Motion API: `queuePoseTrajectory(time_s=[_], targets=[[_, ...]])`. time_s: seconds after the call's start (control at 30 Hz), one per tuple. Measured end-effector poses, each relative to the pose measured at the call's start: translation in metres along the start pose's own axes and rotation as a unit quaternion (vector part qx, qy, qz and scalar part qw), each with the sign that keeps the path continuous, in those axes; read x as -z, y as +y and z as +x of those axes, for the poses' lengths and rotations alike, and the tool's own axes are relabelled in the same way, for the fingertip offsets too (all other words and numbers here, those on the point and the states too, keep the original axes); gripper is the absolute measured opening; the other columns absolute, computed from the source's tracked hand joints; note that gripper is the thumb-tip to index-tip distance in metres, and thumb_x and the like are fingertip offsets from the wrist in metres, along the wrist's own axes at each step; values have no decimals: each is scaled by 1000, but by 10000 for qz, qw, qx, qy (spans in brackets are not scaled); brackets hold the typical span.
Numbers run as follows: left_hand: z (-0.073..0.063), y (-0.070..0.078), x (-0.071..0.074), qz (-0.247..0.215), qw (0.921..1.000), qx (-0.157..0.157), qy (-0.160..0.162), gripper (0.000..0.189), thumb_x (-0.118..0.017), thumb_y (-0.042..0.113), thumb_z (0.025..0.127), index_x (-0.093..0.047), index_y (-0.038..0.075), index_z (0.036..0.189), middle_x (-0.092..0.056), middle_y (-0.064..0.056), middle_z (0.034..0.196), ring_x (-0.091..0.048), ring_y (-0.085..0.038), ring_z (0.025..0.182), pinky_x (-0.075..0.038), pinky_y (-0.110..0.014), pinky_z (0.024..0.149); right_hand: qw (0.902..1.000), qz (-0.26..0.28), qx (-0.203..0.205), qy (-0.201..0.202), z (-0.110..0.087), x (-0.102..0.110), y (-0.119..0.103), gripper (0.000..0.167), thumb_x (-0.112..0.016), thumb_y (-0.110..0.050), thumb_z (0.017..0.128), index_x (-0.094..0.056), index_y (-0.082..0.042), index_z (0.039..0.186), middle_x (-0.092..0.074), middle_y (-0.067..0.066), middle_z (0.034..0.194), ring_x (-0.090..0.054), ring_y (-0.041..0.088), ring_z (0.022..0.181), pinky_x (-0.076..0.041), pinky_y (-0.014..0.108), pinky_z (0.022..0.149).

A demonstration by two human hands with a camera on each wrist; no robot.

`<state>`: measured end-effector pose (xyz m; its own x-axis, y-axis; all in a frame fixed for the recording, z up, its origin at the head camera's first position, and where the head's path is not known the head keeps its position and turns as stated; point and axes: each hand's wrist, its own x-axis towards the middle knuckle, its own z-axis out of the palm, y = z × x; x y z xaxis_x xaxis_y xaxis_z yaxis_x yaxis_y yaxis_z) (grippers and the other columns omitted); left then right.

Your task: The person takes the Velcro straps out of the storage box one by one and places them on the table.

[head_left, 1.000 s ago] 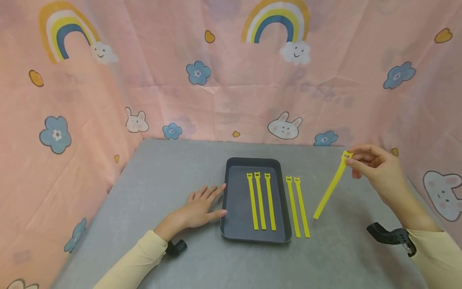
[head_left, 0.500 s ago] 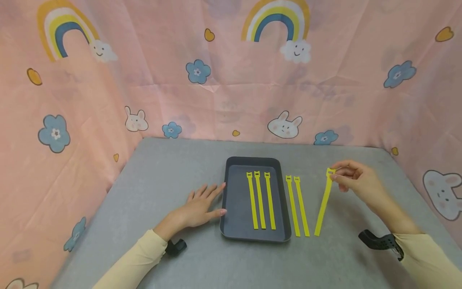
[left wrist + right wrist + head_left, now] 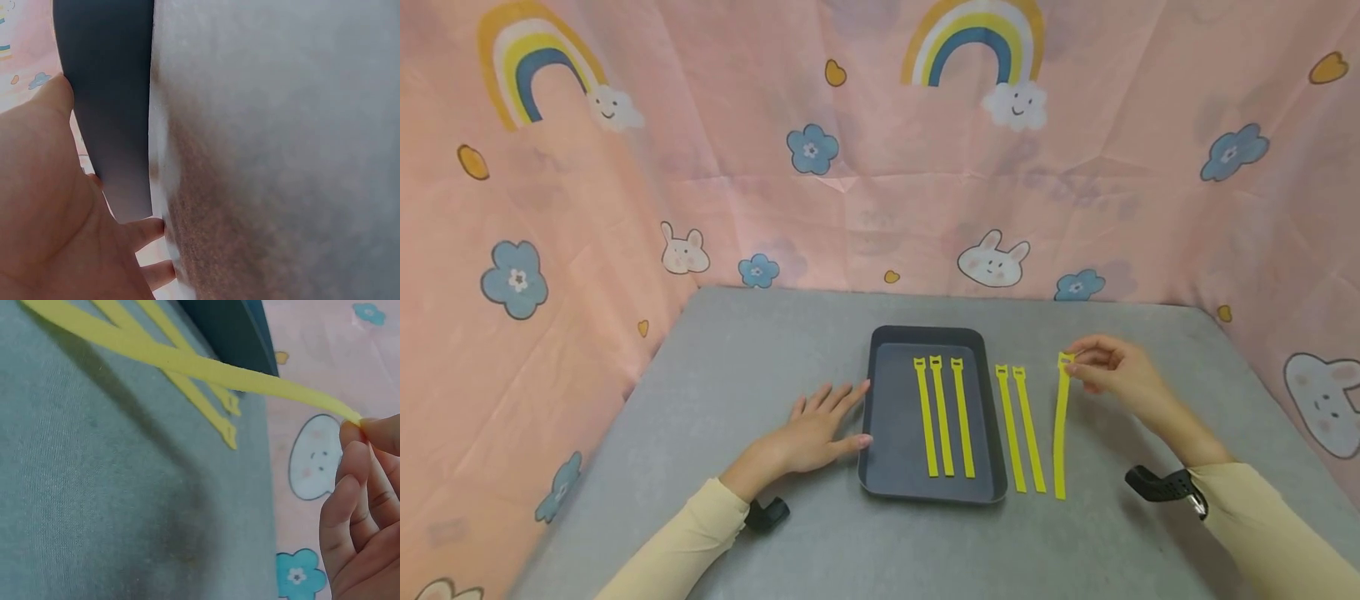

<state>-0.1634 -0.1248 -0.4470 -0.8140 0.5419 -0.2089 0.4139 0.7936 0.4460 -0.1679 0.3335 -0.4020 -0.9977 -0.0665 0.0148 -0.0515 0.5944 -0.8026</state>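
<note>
My right hand [image 3: 1108, 371] pinches the slotted head of a yellow cable strap [image 3: 1060, 433] between thumb and fingertips. In the right wrist view this strap [image 3: 206, 369] is slightly bowed, its head raised off the table and a shadow beneath. To its left, two more yellow straps [image 3: 1028, 433] lie side by side on the table, just outside the dark grey tray [image 3: 887, 467]. Inside the tray, three yellow straps [image 3: 942, 425] lie lengthwise, heads away from me. My left hand [image 3: 808, 433] touches the tray's left wall with spread fingers; the left wrist view shows that wall [image 3: 109, 94] close up.
The grey table [image 3: 760, 333] runs back to a pink printed cloth [image 3: 865, 217], which also hangs along both sides. A black wrist strap [image 3: 1161, 485] is on the right wrist, and another black wrist device [image 3: 767, 514] sits under the left.
My right hand has moved left and nearer to me with the strap, which now hangs almost parallel to the two on the table. The left hand and tray stay in place.
</note>
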Motion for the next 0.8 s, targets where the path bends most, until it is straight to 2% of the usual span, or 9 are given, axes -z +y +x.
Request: queuePoseTrajectory(time_s=[0.27,0.53,0.8], targets=[[0,0,-1,-1,10000,-12,-6,82,-43,67,96,-1,38,159,-13,-7,168,-5,-41,155,-7,-72,116,9995,-88,-167,-236,16,-8,10,43,-69,-32,94,-58,-5,126,-69,-13,91,-66,16,72,-56,32,68],[-1,1,0,7,10000,33,-53,82,-44,67,96,-1,38,159,-13,-7,168,-5,-41,155,-7,-71,117,9987,-393,-103,-309,27,-15,17,41,-69,-33,94,-61,-5,124,-69,16,107,-66,17,78,-56,29,68],[0,-1,-1,-18,10000,-7,30,82,-44,66,96,-2,38,159,-14,-8,168,-5,-41,155,-7,-72,116,9980,-501,-77,-390,34,-19,21,38,-68,-30,95,-61,-4,122,-69,18,104,-64,17,71,-53,29,64]])
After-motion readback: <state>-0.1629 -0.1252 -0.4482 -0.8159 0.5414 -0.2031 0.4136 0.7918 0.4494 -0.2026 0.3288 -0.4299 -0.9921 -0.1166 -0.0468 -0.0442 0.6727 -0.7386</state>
